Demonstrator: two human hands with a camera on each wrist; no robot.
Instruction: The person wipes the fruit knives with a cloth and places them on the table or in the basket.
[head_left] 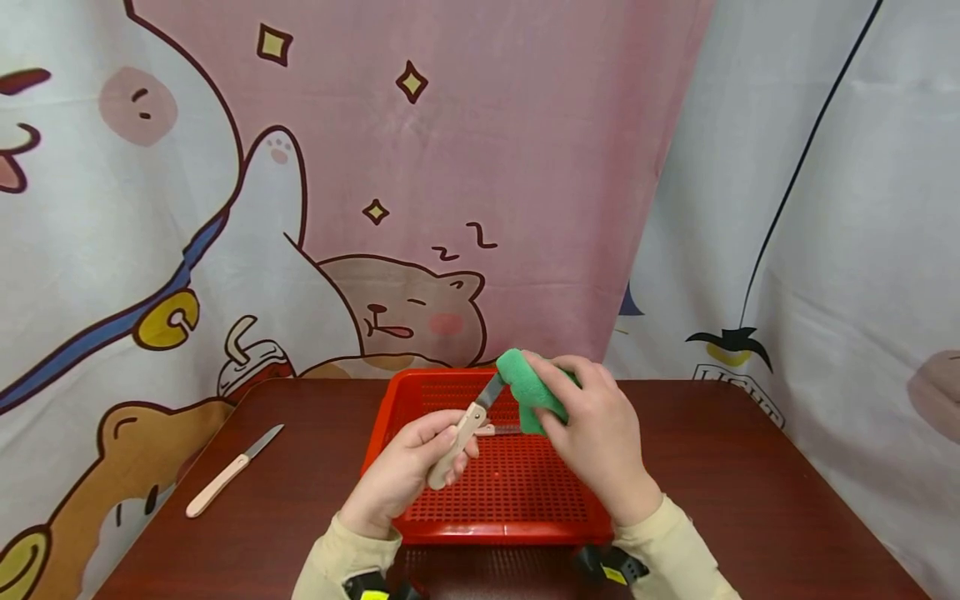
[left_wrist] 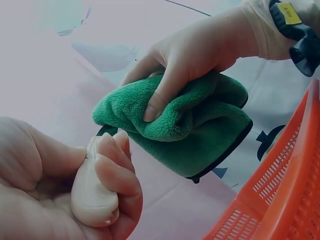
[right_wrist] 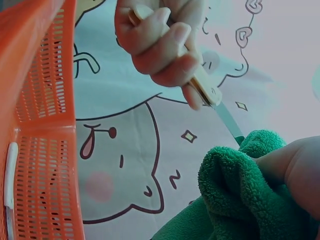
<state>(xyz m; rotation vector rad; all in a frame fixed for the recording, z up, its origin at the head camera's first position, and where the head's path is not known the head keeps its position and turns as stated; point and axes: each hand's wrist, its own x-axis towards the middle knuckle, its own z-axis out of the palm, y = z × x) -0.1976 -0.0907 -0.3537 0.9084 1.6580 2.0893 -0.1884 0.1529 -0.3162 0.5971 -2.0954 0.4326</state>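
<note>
My left hand (head_left: 420, 458) grips the pale handle of a folding knife (head_left: 457, 446), its blade slanting up to the right. With my right hand (head_left: 596, 425) I pinch a folded green cloth (head_left: 534, 390) round the blade's upper end, so the tip is hidden. In the left wrist view the cloth (left_wrist: 175, 120) shows fluffy pile and a dark edging, bunched under the right thumb. A stretch of bare blade (right_wrist: 229, 122) shows between handle and cloth in the right wrist view. Both hands are above a red basket (head_left: 502, 533).
Inside the basket lies another pale-handled knife (head_left: 498, 430), partly covered by the hands and cloth. A third knife (head_left: 234, 472) lies on the brown table (head_left: 300, 492) to the left, blade pointing away. Behind the table hangs a printed curtain (head_left: 525, 167).
</note>
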